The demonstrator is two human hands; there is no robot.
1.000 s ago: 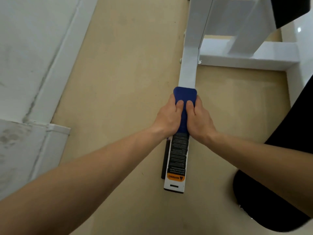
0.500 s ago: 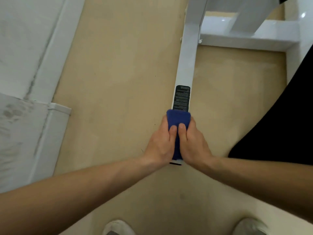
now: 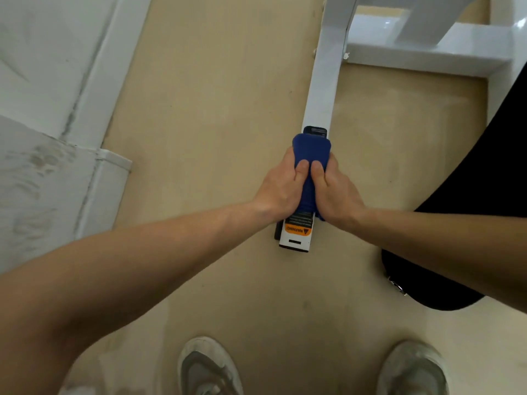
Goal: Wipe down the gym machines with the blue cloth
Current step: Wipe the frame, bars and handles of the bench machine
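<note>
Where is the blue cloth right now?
In the head view, the cloth lies over the white bar near the centre, gripped between the left hand and the right hand, just beyond the orange warning label.

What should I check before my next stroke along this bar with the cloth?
1. Is the cloth wrapped over the bar: ok.
2. Do the left hand and right hand both grip the cloth: ok.
3. Is the bar ahead bare up to the crossbeam: ok.
4. Is the end with the warning label wiped clean: cannot tell.
5. Do the shoes stand off the bar's end: ok.
</note>
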